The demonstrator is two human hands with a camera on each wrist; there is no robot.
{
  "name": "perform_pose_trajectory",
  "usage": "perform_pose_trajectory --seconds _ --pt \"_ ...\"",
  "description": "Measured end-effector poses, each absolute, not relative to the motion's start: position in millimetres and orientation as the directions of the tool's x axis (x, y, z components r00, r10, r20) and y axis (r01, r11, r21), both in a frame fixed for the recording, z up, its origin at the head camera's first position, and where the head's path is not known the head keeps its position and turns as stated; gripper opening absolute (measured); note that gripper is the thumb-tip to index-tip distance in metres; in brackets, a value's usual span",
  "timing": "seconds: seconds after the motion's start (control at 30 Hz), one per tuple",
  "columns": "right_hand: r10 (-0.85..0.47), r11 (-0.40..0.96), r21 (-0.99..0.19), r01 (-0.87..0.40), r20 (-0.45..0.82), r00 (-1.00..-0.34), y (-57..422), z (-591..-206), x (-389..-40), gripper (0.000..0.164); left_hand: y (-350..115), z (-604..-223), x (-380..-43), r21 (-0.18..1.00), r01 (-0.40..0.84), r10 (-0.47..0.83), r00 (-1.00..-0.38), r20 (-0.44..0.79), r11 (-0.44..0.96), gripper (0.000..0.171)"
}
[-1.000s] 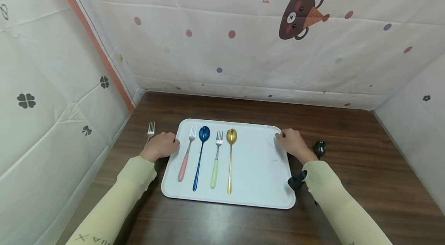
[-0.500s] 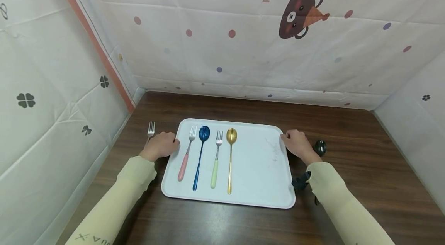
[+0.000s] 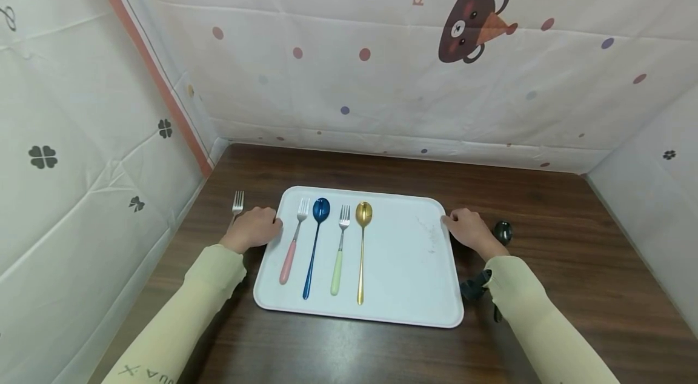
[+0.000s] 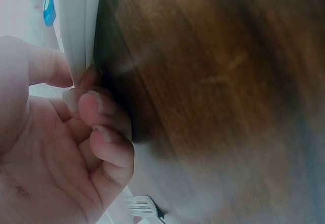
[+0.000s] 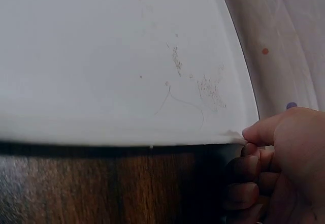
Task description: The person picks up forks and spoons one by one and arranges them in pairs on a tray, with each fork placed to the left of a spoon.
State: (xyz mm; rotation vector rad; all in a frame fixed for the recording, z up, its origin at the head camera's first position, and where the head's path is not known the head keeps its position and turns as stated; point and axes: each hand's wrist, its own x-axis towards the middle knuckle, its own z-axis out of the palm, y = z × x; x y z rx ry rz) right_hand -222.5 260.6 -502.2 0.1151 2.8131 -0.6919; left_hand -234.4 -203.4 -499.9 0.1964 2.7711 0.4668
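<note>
A white rectangular tray (image 3: 409,263) lies on the table. On its left half, side by side, are a pink-handled fork (image 3: 288,261), a blue spoon (image 3: 321,209), a green-handled fork (image 3: 336,272) and a gold spoon (image 3: 363,214). My left hand (image 3: 252,231) pinches the tray's left edge, thumb on top and fingers curled beneath in the left wrist view. At the opposite side, my right hand (image 3: 470,231) grips the tray's rim near the far right corner. The right wrist view has its thumb (image 5: 261,131) on the rim and curled fingers below.
Another fork (image 3: 237,202) lies on the table left of the tray, partly hidden by my left hand. Beyond my right wrist is a dark spoon (image 3: 502,232), its handle mostly covered by the arm. Printed cloth walls (image 3: 382,87) enclose the wooden table (image 3: 534,208).
My right hand has shifted right, from over the tray's corner to its outer edge. The left hand, tray and cutlery stay in place.
</note>
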Motion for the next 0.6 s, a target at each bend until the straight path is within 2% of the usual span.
perform_pose_trajectory --seconds 0.37,0.6 --pt "0.048 0.878 -0.454 0.152 -0.233 -0.971 262.4 -507.8 -221.1 0.04 -203.4 -502.3 -234.6 0.316 0.082 0.176 -0.943 -0.284 0.945 0.037" --pt "0.041 0.883 -0.449 0.136 -0.215 -0.976 263.4 -510.3 -220.5 0.042 -204.6 -497.5 -237.7 0.36 0.094 0.216 -0.924 -0.316 0.928 0.034"
